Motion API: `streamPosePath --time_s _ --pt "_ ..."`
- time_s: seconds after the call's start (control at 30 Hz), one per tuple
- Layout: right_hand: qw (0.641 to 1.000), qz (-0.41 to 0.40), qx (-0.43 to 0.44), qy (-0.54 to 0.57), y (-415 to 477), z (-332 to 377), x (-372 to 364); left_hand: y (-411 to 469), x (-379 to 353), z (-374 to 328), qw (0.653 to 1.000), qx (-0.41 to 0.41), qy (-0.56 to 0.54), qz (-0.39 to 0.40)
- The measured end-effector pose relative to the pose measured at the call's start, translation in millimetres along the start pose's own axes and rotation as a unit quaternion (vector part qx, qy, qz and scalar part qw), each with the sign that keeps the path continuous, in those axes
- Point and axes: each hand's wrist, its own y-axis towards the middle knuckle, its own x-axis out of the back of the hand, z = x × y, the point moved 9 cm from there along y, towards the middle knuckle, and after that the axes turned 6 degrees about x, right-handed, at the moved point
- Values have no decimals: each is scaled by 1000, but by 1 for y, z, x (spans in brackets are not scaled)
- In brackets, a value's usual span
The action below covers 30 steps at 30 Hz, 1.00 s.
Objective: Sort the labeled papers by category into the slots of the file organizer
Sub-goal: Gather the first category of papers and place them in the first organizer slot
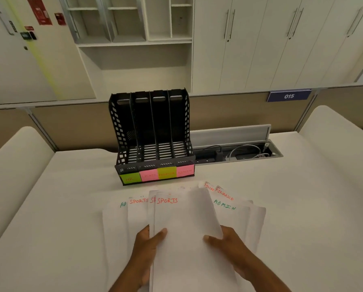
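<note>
Nearest, both hands on the papers [182,224]: left hand [147,247] gripping the left edge of the top sheets, thumb on top and the other fingers hidden beneath; right hand [229,247] pinching a blank-faced sheet [199,209] by its near right corner, thumb on top, its far end curled up off the pile.

Barely begun, by the look of it — all four slots of the organizer [153,135] showing bare slatted floors, no paper standing in any. Everything left to do: the whole fan of sheets spread on the worktop [303,197], just near of the organizer and not touching it.

White sheets, overlapping loosely, headed in marker at the far edge. Readable: SPORTS in red on the top sheet [167,200] and on one further left [138,200], a partly covered red "S" between them, a green "AD" at the far left [123,204], ADMIN in green [225,205] and FINANCE in red [224,194] to the right, another red heading cut off beside it. Thin, limp stock, apt to slide and bend.

Organizer black, perforated, upright at the far middle of the worktop, sticky labels along its near lip — green HR [130,178] at left, then pink, green, pink; the rightmost seemingly ADMIN, the middle two too faint to be sure of.
</note>
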Motion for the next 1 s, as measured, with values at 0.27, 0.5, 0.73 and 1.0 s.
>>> streamPosePath --time_s 0.27,0.5,0.73,1.0 --pt "993 -108 14 49 5 -10 62 34 34 -49 945 -133 198 -222" --pt "988 -145 23 52 2 -12 98 73 16 -43 932 -81 301 -183" --pt "991 -131 25 33 -2 -16 94 72 16 -46 906 -97 345 -225" --pt "992 -106 44 50 -8 -5 79 59 2 -55 965 -153 181 -107"
